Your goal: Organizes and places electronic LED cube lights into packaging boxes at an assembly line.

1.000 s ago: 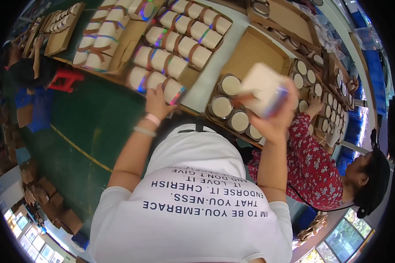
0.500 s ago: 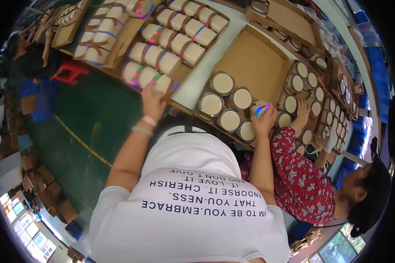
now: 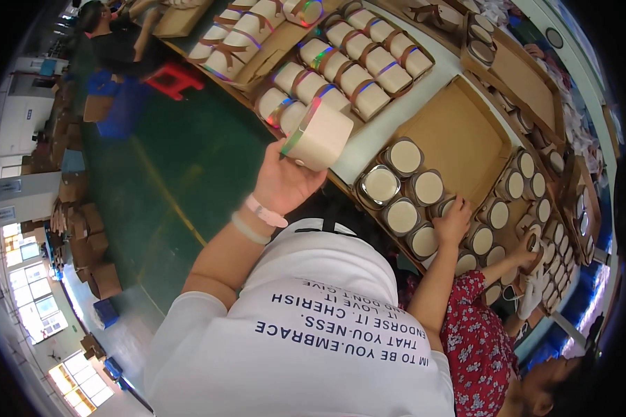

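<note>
Two hands are busy: your left hand (image 3: 285,182) grips a beige round box (image 3: 318,135), lifted above the bench's (image 3: 368,142) near edge. Your right hand (image 3: 453,221) lies on capped jars (image 3: 403,217) inside the cardboard tray (image 3: 459,132); whether it is clenched on one, you can't tell.

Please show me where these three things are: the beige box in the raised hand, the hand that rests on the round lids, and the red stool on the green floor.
beige box (image 3: 321,135), head view, on its broad side.
right hand (image 3: 453,221), head view, on its back.
red stool (image 3: 174,78), head view, on its seat.
</note>
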`<control>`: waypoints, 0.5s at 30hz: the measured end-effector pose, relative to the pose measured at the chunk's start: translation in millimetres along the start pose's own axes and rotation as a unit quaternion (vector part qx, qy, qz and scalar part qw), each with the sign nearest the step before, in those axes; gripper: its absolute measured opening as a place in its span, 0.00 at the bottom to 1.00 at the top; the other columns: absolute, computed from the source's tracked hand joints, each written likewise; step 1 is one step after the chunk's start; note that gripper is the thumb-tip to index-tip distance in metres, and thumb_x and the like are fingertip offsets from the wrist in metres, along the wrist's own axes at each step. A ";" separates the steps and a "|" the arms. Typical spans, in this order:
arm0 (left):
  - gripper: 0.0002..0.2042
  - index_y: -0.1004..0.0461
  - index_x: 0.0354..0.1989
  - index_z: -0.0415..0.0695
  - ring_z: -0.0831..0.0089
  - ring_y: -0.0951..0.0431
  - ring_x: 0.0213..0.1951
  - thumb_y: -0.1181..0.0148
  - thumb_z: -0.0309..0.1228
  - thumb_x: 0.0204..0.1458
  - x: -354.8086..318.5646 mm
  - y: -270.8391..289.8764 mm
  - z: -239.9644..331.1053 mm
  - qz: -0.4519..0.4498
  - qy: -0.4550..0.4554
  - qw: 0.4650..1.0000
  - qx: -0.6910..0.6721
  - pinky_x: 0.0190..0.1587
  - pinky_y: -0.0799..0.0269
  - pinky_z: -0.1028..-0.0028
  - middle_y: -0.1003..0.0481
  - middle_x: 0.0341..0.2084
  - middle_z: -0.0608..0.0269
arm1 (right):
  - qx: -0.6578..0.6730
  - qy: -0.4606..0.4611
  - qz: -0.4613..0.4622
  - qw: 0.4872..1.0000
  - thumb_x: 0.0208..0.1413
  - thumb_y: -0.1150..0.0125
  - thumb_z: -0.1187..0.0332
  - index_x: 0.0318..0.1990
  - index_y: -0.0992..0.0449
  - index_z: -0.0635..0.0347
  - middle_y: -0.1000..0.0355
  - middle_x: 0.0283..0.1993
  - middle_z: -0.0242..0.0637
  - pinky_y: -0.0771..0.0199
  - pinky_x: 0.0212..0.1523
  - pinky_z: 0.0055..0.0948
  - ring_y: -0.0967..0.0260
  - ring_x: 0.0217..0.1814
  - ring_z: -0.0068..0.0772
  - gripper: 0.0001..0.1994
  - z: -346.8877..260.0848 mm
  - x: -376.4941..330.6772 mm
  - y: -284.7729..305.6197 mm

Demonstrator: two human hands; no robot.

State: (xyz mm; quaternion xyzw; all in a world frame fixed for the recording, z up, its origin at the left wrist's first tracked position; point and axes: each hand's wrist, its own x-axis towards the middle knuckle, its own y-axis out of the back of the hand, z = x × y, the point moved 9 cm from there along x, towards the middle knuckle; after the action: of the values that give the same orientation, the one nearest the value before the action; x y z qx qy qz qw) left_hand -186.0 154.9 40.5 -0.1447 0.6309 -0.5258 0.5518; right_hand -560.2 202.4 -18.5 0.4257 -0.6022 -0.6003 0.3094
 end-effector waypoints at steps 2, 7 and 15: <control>0.20 0.35 0.50 0.45 0.64 0.27 0.45 0.53 0.44 0.54 0.3 1.0 1.2 0.015 0.003 1.000 0.014 0.45 0.27 0.64 0.30 0.45 0.59 | -0.016 -0.005 0.005 1.000 0.32 0.36 0.75 0.59 0.41 0.57 0.43 0.59 0.46 0.45 0.60 0.48 0.48 0.64 0.49 0.38 -4.9 0.7 0.1; 0.19 0.36 0.49 0.44 0.68 0.28 0.42 0.45 0.36 0.50 7.7 -16.4 13.2 -0.035 -0.109 0.962 0.248 0.43 0.27 0.67 0.31 0.43 0.59 | 0.120 0.165 0.095 0.974 0.39 0.36 0.74 0.64 0.49 0.54 0.49 0.64 0.46 0.46 0.62 0.46 0.49 0.65 0.49 0.41 -77.3 -21.7 41.1; 0.26 0.32 0.42 0.48 0.54 0.38 0.44 0.33 0.29 0.27 -40.5 -119.2 15.0 -0.168 -0.551 0.479 0.662 0.49 0.41 0.60 0.36 0.45 0.55 | 0.869 0.032 -0.170 0.464 0.51 0.45 0.62 0.63 0.46 0.51 0.45 0.63 0.38 0.42 0.62 0.41 0.44 0.63 0.42 0.31 -244.2 -75.4 67.2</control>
State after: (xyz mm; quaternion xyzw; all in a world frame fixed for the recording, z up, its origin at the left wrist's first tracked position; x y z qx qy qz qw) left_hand -206.6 129.9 163.1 -0.0993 -0.3745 -0.6826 0.6196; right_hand -320.3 151.1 79.7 0.5878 -0.7187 0.2055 -0.3095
